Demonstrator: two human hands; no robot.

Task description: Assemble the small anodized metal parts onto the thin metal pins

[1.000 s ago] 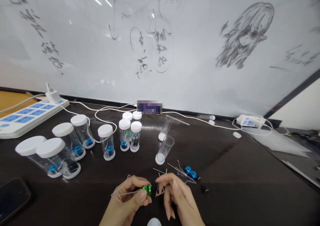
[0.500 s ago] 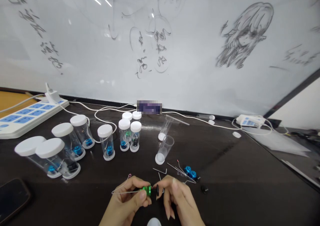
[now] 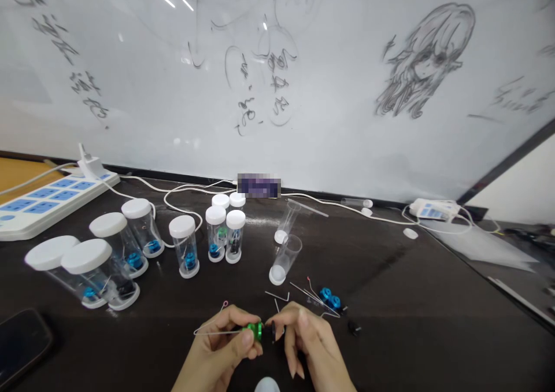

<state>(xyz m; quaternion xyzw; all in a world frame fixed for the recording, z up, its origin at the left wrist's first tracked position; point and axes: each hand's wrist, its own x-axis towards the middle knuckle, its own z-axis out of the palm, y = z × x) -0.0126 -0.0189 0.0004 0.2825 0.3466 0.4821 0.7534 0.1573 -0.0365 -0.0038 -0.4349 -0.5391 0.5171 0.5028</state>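
My left hand (image 3: 221,354) pinches a small green metal part (image 3: 254,329) together with a thin wire (image 3: 212,329) that juts out to the left. My right hand (image 3: 310,346) pinches a small black piece (image 3: 273,329) and holds it against the right end of the green part. Both hands hover low over the dark table (image 3: 411,311) near its front edge. Just beyond them lie loose wires and an L-shaped key (image 3: 280,294), two blue metal parts (image 3: 330,298) and a small black piece (image 3: 354,327).
Several clear vials with white caps (image 3: 182,244) stand in a row at left, some holding blue parts. Two open vials (image 3: 284,259) stand cap-down in the middle. A power strip (image 3: 52,198) sits far left, a phone (image 3: 21,343) at the bottom left, white cables along the whiteboard.
The right hand has brought the black piece leftward until it touches the green part. The left hand has stayed almost still.
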